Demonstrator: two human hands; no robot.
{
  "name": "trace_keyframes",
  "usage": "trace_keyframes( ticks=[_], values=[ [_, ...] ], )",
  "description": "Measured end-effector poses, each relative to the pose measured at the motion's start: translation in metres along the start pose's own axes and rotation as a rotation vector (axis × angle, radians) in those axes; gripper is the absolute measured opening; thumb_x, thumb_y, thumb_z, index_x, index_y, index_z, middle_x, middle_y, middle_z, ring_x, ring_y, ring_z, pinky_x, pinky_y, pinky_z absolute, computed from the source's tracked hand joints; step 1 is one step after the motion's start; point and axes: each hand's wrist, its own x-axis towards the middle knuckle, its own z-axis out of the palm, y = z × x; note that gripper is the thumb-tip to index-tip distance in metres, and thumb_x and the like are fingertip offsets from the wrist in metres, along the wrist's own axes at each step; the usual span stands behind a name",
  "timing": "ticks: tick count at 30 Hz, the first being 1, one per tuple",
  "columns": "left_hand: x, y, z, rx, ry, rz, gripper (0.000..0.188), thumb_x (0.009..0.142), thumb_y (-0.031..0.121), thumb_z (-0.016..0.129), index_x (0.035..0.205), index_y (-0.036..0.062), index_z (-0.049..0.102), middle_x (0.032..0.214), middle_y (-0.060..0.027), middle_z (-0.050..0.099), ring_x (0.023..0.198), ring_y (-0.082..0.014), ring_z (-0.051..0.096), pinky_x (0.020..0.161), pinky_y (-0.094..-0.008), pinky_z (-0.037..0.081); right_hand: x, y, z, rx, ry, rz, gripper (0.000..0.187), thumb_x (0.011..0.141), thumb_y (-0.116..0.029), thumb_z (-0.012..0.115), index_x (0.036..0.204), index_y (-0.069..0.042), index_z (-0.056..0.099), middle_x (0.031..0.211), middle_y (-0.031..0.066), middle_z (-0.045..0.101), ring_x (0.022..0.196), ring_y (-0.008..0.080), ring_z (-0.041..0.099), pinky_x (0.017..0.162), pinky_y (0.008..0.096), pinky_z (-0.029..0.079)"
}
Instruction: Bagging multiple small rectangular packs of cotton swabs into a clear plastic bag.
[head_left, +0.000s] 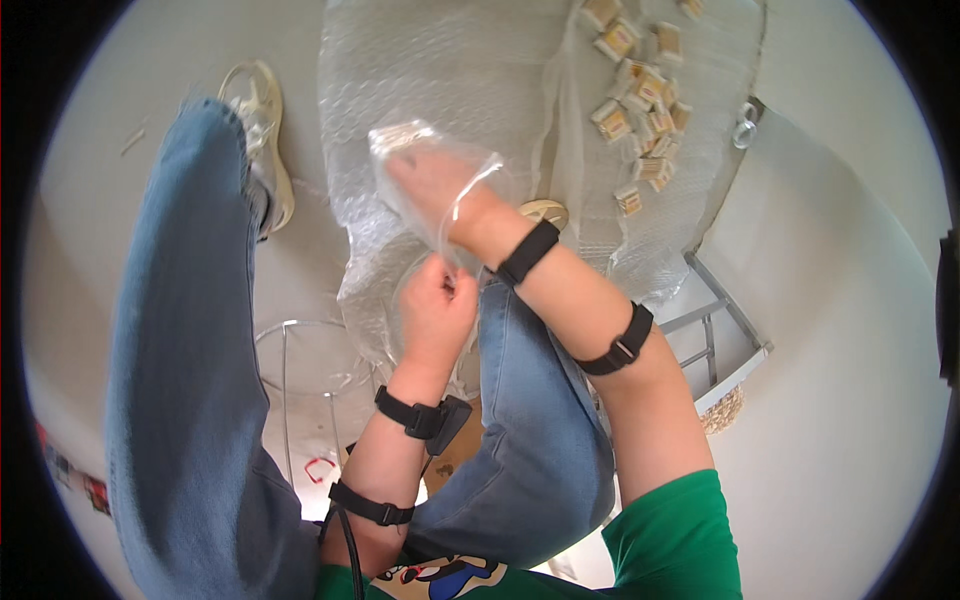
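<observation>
My right hand [437, 187] reaches inside a clear plastic bag [472, 182], with its fingers curled toward the bag's far end. A pale, striped small item [402, 135] shows there at the fingertips, too blurred to name. Closer to me, my left hand [437, 306] is closed in a pinch on the bag's near edge, just below my right wrist. Beneath both hands lies a sheet of bubble wrap [420, 62] on the floor.
Several small yellow-and-white packets [640, 100] are heaped at the far right on clear plastic wrapping. A grey metal frame [715, 320] stands right of my right arm. A round wire stand [285, 385] is by my left leg. A clear round object [745, 128] lies near the wall.
</observation>
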Motion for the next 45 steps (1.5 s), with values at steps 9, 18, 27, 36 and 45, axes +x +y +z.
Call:
trace_keyframes(
  ticks=[9, 18, 27, 36, 45],
  values=[
    [0.012, 0.028, -0.016, 0.102, 0.188, 0.135, 0.019, 0.078, 0.004, 0.065, 0.081, 0.0033, 0.046, 0.068, -0.0057, 0.049, 0.054, -0.0142, 0.046, 0.052, -0.0280, 0.041, -0.093, 0.114, -0.122, 1.263, 0.127, 0.651, 0.021, 0.091, -0.016, 0.058, 0.103, 0.000, 0.064, 0.091, 0.0074, 0.066, 0.087, 0.0168, 0.064, 0.075, 0.0298, 0.052],
    [0.020, 0.035, -0.024, 0.130, 0.243, 0.245, 0.018, 0.082, 0.004, 0.064, 0.086, 0.0026, 0.046, 0.076, -0.0050, 0.048, 0.058, -0.0131, 0.045, 0.055, -0.0269, 0.041, -0.079, 0.240, -0.024, -0.221, 0.360, 0.810, 0.047, 0.075, -0.024, 0.073, 0.116, -0.006, 0.058, 0.119, 0.0172, 0.057, 0.105, 0.0358, 0.057, 0.084, 0.0441, 0.048],
    [0.021, 0.037, -0.020, 0.124, 0.220, 0.256, 0.018, 0.085, 0.005, 0.063, 0.080, 0.0036, 0.046, 0.072, -0.0044, 0.047, 0.058, -0.0135, 0.045, 0.053, -0.0274, 0.040, -0.101, 0.173, -0.064, 0.582, 0.661, 0.876, 0.039, 0.077, -0.019, 0.076, 0.105, -0.002, 0.055, 0.087, 0.0117, 0.065, 0.067, 0.0191, 0.064, 0.056, 0.0304, 0.051],
    [0.018, 0.034, -0.025, 0.248, 0.207, 0.384, 0.019, 0.088, 0.008, 0.060, 0.076, 0.0040, 0.046, 0.068, -0.0114, 0.048, 0.055, -0.0279, 0.049, 0.050, -0.0366, 0.041, -0.089, -0.028, -0.060, 0.964, 0.203, 0.577, 0.021, 0.086, -0.009, 0.063, 0.102, 0.003, 0.054, 0.082, 0.0105, 0.063, 0.069, 0.0153, 0.065, 0.056, 0.0280, 0.050],
    [0.018, 0.035, -0.019, 0.205, 0.204, 0.393, 0.020, 0.088, 0.006, 0.058, 0.075, 0.0027, 0.044, 0.063, -0.0124, 0.043, 0.055, -0.0282, 0.043, 0.051, -0.0387, 0.037, -0.014, -0.028, -0.005, 1.276, 0.253, 0.695, 0.026, 0.090, -0.009, 0.053, 0.111, 0.005, 0.046, 0.094, 0.0206, 0.062, 0.086, 0.0252, 0.066, 0.068, 0.0369, 0.052]
  ],
)
